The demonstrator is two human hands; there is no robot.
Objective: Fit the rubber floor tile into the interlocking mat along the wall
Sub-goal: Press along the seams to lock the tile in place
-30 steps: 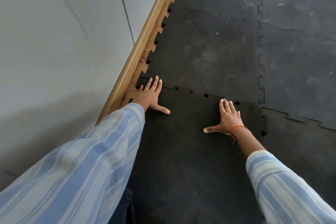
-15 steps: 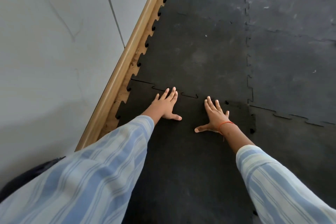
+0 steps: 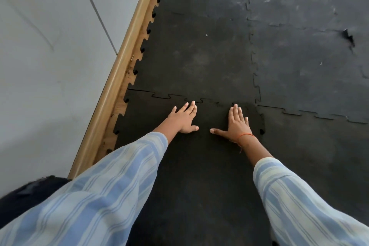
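1. The interlocking mat fills the floor from twelve to three o'clock — dark grey, scuffed, with toothed seams between its pieces.
2. The wall, pale grey, takes up the nine-to-eleven o'clock side; a wooden skirting board runs along its foot, with the mat's open notches just beside it.
3. The rubber floor tile lies flat at six o'clock, its far edge meeting the mat in a jigsaw seam, its left edge near the skirting.
4. Striped blue-and-white sleeves reach in from seven and five o'clock.
5. The left hand presses palm-down on the tile — fingers straight and close together, thumb out, fingertips at the seam.
6. The right hand lies flat just beside it, fingers together, thumb spread toward the left thumb, an orange thread at the wrist.
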